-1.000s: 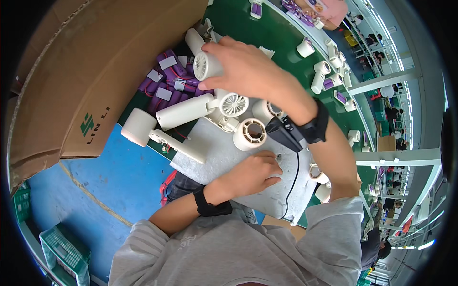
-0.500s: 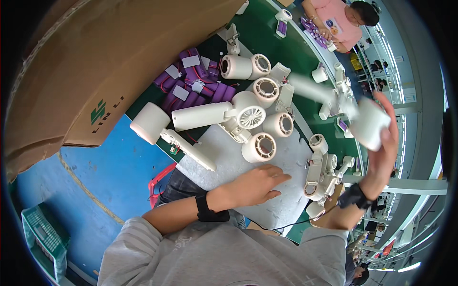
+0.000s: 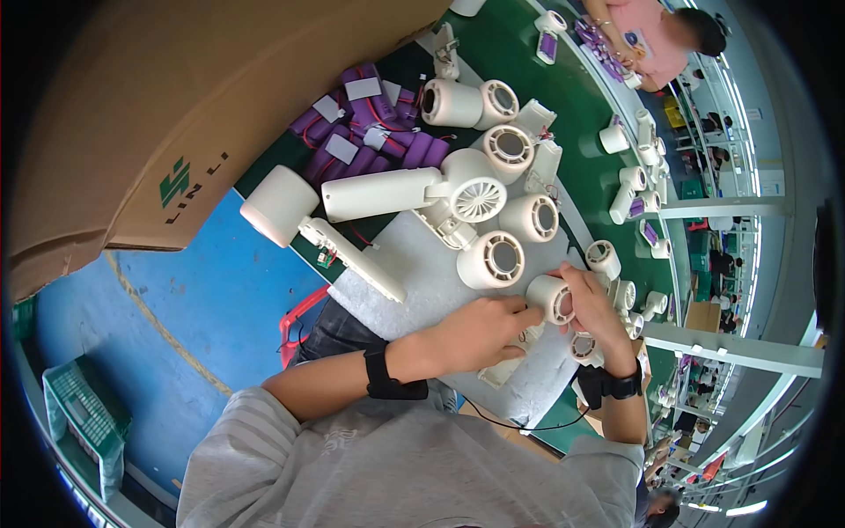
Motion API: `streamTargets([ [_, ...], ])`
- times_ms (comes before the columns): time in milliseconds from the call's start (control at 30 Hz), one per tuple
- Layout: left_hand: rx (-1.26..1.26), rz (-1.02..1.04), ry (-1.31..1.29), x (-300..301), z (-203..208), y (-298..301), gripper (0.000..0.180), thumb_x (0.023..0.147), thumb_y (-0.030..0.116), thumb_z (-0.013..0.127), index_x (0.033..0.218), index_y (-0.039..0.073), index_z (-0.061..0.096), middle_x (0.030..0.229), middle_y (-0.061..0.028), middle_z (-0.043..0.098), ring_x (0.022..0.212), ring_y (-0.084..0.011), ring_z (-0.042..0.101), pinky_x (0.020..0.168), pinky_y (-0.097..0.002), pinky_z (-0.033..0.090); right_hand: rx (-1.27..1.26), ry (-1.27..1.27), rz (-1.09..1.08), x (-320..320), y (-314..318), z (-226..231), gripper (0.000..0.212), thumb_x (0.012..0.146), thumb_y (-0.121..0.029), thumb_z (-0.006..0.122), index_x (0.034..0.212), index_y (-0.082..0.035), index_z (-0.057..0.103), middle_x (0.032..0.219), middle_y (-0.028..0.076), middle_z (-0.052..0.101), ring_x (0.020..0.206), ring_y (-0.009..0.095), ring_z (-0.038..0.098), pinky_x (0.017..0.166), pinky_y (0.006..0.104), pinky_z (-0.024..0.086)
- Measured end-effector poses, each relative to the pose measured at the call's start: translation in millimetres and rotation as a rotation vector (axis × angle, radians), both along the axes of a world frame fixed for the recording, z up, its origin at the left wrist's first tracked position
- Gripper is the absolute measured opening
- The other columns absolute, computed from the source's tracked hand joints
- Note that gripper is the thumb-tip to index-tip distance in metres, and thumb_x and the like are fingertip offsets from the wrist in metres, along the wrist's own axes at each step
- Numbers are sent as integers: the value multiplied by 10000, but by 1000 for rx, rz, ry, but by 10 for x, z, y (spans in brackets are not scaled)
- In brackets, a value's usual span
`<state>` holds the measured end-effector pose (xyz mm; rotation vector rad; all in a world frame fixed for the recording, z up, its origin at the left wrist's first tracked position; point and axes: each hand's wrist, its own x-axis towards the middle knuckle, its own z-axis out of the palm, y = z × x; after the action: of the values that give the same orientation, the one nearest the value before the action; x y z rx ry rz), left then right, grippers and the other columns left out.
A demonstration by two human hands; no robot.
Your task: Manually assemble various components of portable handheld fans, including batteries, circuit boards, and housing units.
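Note:
My right hand [image 3: 593, 308] is closed round the white round head of a handheld fan [image 3: 547, 297], its ringed opening turned toward that palm. Close against it, my left hand [image 3: 471, 336] has curled fingers at the fan's head and a thumb by the pale handle part, which shows partly below the hand. Just beyond lies another fan head [image 3: 491, 260] on the grey foam pad [image 3: 370, 326]. A fan with a slatted grille [image 3: 477, 201] and a long white handle rests further back. To the left sits a fan [image 3: 280, 207] with its handle opened, showing a small green board.
Purple battery packs [image 3: 370, 145] with red wires are piled beside a large cardboard box [image 3: 132, 132]. More white fans [image 3: 603, 257] crowd the right edge of the pad. A green crate [image 3: 84, 414] stands on the blue floor. A co-worker [image 3: 656, 44] sits across the green bench.
My right hand has come down and inward from the upper right, bringing the fan to my left hand. The left fingers now meet it. The whole view has shifted slightly.

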<state>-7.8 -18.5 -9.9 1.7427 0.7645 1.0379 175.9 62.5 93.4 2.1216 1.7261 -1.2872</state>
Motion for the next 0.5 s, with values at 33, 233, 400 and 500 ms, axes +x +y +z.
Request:
streamTargets([
  [33, 29, -14, 33, 6, -8, -3, 434, 769, 138, 757, 1137, 48, 546, 952, -140, 603, 847, -366, 632, 737, -439, 510, 53, -28, 70, -4, 5, -11, 458, 973, -404, 480, 1149, -6, 624, 812, 56, 656, 531, 114, 602, 480, 231, 459],
  [233, 0, 33, 37, 32, -10, -8, 314, 732, 93, 770, 982, 43, 587, 893, -127, 584, 824, -349, 632, 707, -438, 501, 657, -83, 279, -303, 260, 483, 349, 956, -287, 593, 1155, -6, 649, 877, 48, 690, 602, 67, 578, 507, 216, 409],
  [400, 5, 5, 35, -18, -72, 23, 260, 729, 91, 773, 893, 29, 581, 892, -126, 588, 817, -345, 632, 700, -434, 497, 449, 124, 750, -1352, 527, 628, 337, 919, -270, 632, 1102, 10, 664, 896, 70, 686, 674, 102, 597, 554, 245, 447],
  [500, 22, -1, 24, -1, -53, 16, 255, 728, 92, 773, 879, 29, 577, 888, -125, 588, 812, -344, 633, 697, -431, 497, 484, 121, 1140, -1890, 760, 458, 315, 858, -252, 676, 1018, 19, 687, 919, 139, 684, 705, 218, 635, 666, 323, 506],
])
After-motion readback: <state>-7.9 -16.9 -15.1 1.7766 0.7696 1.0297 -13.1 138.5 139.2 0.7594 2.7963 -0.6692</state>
